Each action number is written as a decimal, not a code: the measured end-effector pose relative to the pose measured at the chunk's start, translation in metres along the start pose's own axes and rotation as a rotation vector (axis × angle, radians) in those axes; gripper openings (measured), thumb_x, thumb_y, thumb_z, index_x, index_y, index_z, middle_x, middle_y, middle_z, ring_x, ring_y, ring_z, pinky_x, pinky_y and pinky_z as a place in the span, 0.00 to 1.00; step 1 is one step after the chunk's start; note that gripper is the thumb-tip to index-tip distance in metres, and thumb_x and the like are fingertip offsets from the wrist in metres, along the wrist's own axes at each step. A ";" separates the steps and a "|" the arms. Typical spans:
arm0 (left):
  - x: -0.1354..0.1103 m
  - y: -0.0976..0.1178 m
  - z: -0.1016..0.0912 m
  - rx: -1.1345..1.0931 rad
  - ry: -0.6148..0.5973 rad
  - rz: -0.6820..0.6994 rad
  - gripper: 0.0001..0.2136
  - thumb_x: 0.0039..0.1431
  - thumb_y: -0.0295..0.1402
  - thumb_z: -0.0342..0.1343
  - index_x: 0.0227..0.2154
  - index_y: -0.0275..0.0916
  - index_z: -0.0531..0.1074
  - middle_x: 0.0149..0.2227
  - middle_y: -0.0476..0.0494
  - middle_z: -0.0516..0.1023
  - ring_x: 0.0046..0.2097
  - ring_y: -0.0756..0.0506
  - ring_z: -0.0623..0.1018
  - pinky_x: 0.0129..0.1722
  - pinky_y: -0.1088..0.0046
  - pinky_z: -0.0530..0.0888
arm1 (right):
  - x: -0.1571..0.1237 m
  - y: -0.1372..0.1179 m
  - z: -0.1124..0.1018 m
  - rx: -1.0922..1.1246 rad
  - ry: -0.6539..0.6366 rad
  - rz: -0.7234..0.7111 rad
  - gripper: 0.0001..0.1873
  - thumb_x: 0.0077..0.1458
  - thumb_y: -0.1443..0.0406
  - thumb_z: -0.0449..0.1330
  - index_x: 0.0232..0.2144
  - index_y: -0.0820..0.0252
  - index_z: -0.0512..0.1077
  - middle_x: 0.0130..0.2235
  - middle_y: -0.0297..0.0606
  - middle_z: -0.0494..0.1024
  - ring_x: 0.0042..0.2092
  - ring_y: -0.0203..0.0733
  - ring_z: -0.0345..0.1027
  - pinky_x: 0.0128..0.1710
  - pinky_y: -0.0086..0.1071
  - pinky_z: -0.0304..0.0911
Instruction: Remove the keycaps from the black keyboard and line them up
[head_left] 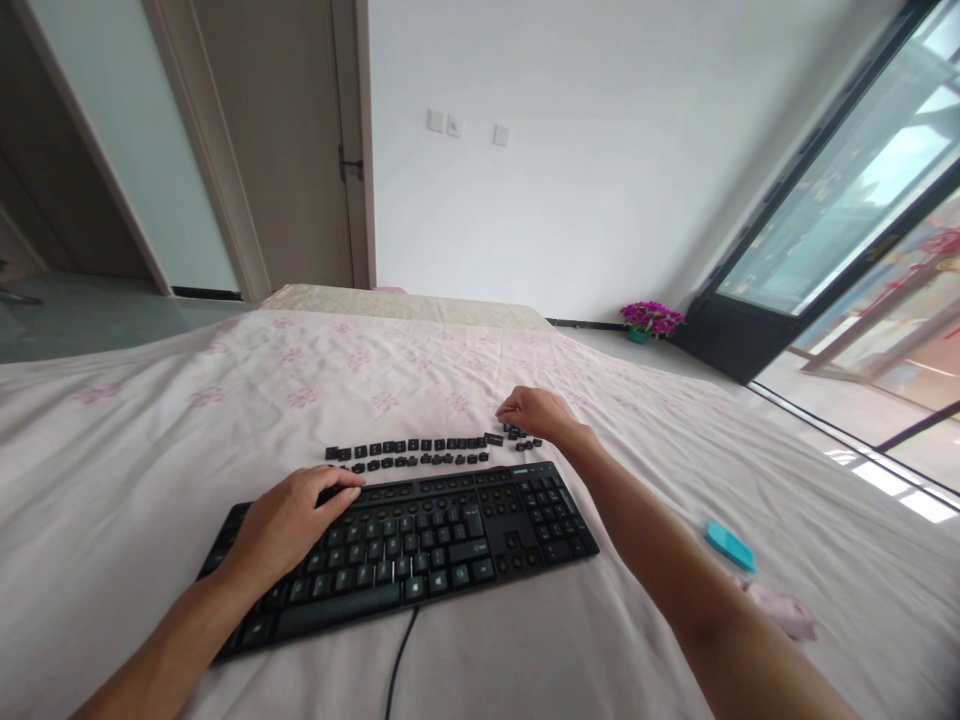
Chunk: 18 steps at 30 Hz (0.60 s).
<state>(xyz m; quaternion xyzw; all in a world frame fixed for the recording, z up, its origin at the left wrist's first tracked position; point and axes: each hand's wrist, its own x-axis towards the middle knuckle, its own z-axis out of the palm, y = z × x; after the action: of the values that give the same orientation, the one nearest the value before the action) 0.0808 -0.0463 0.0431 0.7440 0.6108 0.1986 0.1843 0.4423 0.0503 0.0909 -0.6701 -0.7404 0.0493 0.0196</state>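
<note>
A black keyboard (442,545) lies at a slant on the bedsheet, with several key positions bare along its top rows and in its middle cluster. My left hand (296,510) is closed on the keyboard's upper left edge, thumb over the top. Behind the keyboard, loose black keycaps (412,445) stand in two rows. At their right end, more keycaps (529,445) sit in a small group. There my right hand (536,412) is pinched just above the sheet; whatever its fingertips hold, if anything, is hidden.
A turquoise flat object (730,546) and a crumpled pink cloth (780,610) lie right of my right forearm. The keyboard's cable (401,660) runs toward me. The pale flowered sheet (247,400) is wrinkled. Beyond the bed stands a pot of magenta flowers (651,318).
</note>
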 end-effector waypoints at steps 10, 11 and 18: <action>0.001 -0.002 0.001 0.001 -0.015 -0.001 0.15 0.57 0.44 0.47 0.38 0.49 0.76 0.45 0.51 0.78 0.48 0.43 0.75 0.47 0.70 0.68 | -0.007 -0.019 0.008 -0.084 -0.078 -0.061 0.11 0.43 0.60 0.63 0.32 0.51 0.79 0.36 0.33 0.79 0.37 0.41 0.71 0.29 0.26 0.53; 0.002 -0.002 0.001 -0.001 -0.016 -0.001 0.15 0.57 0.44 0.47 0.38 0.49 0.76 0.45 0.51 0.78 0.48 0.43 0.75 0.47 0.70 0.68 | -0.006 -0.018 0.008 -0.088 -0.082 -0.052 0.10 0.43 0.60 0.63 0.32 0.51 0.79 0.34 0.34 0.79 0.36 0.41 0.71 0.28 0.27 0.53; 0.002 -0.003 0.002 -0.011 -0.001 -0.005 0.15 0.56 0.45 0.47 0.38 0.49 0.77 0.44 0.51 0.79 0.47 0.42 0.75 0.46 0.70 0.69 | -0.005 -0.009 0.005 -0.084 -0.091 -0.047 0.11 0.44 0.60 0.62 0.33 0.50 0.79 0.32 0.32 0.79 0.34 0.39 0.71 0.29 0.26 0.53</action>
<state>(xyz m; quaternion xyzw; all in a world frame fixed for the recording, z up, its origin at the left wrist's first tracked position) 0.0793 -0.0443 0.0402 0.7417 0.6114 0.2009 0.1890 0.4338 0.0441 0.0867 -0.6498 -0.7575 0.0481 -0.0412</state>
